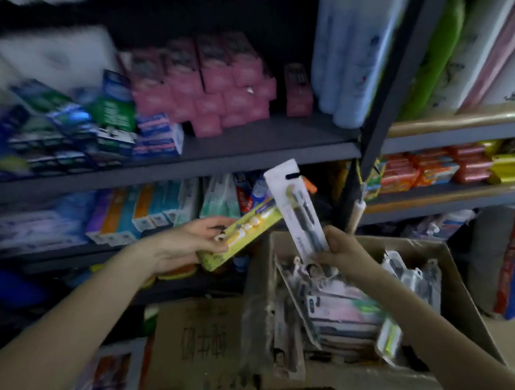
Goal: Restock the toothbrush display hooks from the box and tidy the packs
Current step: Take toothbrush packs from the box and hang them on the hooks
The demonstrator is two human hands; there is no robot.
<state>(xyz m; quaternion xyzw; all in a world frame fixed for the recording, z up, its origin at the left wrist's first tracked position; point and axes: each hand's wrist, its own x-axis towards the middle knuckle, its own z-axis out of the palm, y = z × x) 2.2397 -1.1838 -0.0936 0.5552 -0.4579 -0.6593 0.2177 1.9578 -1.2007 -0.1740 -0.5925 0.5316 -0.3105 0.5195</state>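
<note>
Gripping a yellow pack (242, 232) in left hand (188, 242), white pack (297, 209) in right hand (346, 247), dark shelves (252, 152) behind

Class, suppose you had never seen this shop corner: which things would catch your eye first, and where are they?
Centre frame, the right hand holds up a white toothbrush pack, while the left hand grips a yellow pack beside it. Below them, an open cardboard box holds more packs, and pink cartons crowd the shelf above.

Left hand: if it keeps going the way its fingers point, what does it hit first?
Probably the white toothbrush pack held by the right hand. The left hand points right, its yellow-green toothbrush pack already reaching that pack's edge. Depth between them is unclear.
</note>
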